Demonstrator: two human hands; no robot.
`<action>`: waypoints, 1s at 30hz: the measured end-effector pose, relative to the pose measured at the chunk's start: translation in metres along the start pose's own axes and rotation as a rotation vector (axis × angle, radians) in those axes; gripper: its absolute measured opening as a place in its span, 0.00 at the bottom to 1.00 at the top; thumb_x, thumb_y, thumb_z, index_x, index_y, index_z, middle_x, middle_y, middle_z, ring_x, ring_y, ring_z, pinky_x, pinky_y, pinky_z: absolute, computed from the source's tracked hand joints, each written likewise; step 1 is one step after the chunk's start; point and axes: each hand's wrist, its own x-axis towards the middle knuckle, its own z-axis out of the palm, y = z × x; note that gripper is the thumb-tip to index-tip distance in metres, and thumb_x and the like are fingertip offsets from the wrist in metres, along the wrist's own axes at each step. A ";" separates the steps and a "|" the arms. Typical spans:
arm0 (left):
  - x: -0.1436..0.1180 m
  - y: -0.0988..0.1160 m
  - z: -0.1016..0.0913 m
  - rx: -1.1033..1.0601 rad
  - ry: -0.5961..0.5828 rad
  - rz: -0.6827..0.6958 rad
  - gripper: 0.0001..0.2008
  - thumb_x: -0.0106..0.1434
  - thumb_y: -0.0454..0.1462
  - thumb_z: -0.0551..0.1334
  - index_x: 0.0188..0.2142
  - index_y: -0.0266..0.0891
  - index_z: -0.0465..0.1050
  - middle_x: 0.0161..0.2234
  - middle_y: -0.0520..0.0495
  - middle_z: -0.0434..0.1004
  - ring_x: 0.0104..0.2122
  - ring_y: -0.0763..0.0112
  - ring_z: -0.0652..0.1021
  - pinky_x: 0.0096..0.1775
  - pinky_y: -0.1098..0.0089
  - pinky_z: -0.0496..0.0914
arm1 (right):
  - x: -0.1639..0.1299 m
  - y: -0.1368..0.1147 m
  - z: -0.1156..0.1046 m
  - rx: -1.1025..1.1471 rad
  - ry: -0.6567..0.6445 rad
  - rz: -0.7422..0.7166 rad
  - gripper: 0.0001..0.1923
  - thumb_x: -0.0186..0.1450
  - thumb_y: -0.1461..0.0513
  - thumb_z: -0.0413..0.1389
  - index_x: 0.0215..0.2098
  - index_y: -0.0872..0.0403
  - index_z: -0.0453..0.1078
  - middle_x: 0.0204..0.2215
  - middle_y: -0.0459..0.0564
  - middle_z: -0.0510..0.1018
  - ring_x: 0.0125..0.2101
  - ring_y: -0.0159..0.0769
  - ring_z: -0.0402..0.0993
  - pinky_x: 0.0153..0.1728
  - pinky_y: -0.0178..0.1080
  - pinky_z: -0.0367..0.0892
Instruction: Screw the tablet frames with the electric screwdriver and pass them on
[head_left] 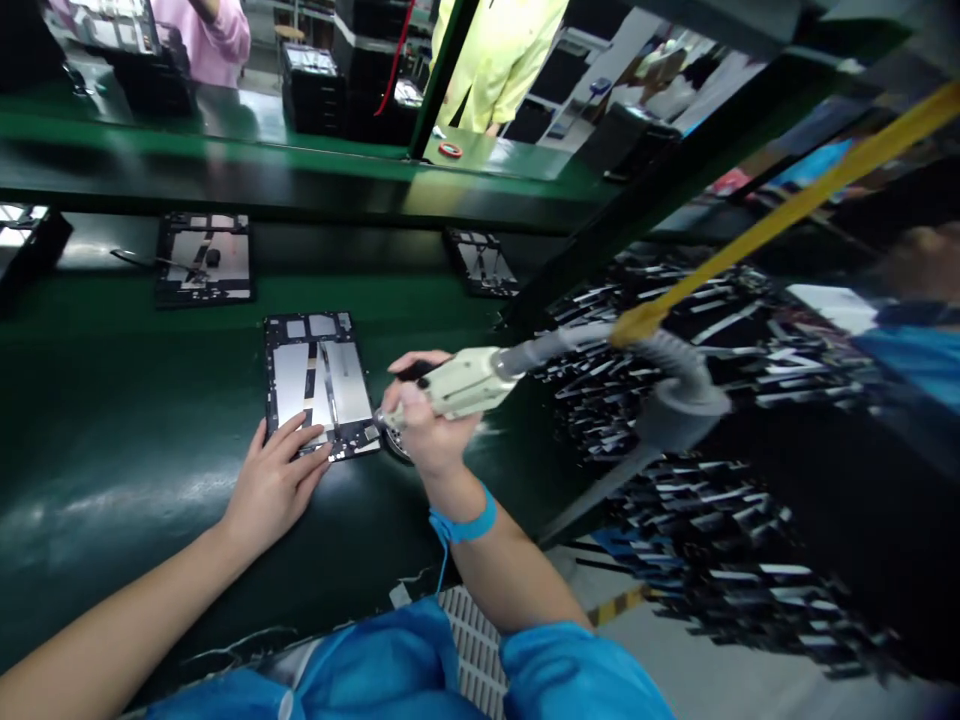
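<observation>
While our left hand (271, 487) lies flat with fingers spread on the near edge of the opened tablet (319, 384), pinning it to the green belt (112, 430), our right hand (424, 425) is wrapped tight around the electric screwdriver (465, 382), tip aimed down at the tablet's near right corner, just left of the fist. We can't see the bit itself or whether it touches the corner; it's hidden behind the knuckles. Tablet sits back cover off, guts exposed: silver battery panels, a thin ribbon running diagonally, small boards along the far edge. We judge it light, stiff and flat but fragile inside, and likely to slide on the glossy belt, so press only on the frame edge or a bare battery face, never on the ribbon. Screwdriver looks rigid and moderately heavy, with its grey hose (667, 370) and yellow cord (787, 210) pulling up and away to the right of our right hand; hold stays on the body. A blue wrist strap (465, 522) sits on the right wrist. A small round dish lies under the right hand, mostly hidden. Beyond the left hand, two more open units (202, 257) (481, 262) wait on the belt, well apart. Right of the right hand, a dark frame post (592, 250) and blurred racks crowd the hose. Across the line, people in pink (214, 35) and yellow (499, 55) stand.
</observation>
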 end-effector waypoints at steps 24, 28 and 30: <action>-0.002 -0.004 0.001 -0.011 0.011 0.011 0.11 0.73 0.38 0.60 0.50 0.47 0.80 0.56 0.45 0.79 0.62 0.50 0.73 0.63 0.38 0.63 | 0.012 0.025 -0.019 -0.212 0.106 0.109 0.11 0.60 0.59 0.63 0.40 0.54 0.73 0.33 0.51 0.82 0.31 0.40 0.81 0.36 0.44 0.78; -0.001 -0.002 0.001 -0.023 0.012 0.001 0.11 0.73 0.37 0.60 0.50 0.47 0.79 0.56 0.45 0.79 0.63 0.50 0.73 0.63 0.37 0.62 | 0.014 0.022 -0.020 -0.224 0.110 0.110 0.10 0.60 0.60 0.63 0.39 0.54 0.73 0.29 0.48 0.80 0.25 0.35 0.77 0.31 0.40 0.75; 0.000 -0.001 0.002 -0.029 0.020 -0.015 0.12 0.73 0.38 0.60 0.52 0.46 0.79 0.55 0.43 0.80 0.62 0.50 0.73 0.63 0.37 0.62 | 0.016 0.015 -0.019 -0.200 0.117 0.086 0.08 0.61 0.61 0.62 0.38 0.54 0.73 0.27 0.46 0.78 0.22 0.32 0.74 0.27 0.37 0.73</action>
